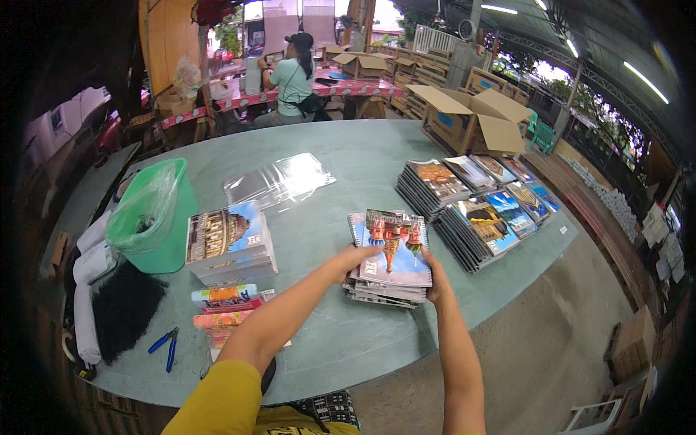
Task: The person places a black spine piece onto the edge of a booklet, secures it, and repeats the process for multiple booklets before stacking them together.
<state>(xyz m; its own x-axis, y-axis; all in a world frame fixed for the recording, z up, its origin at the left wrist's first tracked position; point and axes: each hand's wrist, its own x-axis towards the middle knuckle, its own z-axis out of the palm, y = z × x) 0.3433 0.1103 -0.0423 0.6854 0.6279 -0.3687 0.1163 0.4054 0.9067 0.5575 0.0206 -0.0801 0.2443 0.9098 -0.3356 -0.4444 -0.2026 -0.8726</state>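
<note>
Both hands, left hand (353, 259) and right hand (435, 279), are clamping a notebook (392, 250) over the notebook stack (384, 290) beside the green bin (156, 217), squaring it needing alignment.

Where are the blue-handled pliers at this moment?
In the head view, the blue-handled pliers lie on the green table at the person's lower left, between the black bundle and the small colourful packets.

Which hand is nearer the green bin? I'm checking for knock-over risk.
Left. The left hand grips the notebook stack's left edge, on the green bin's side; the right hand holds the far edge.
</note>
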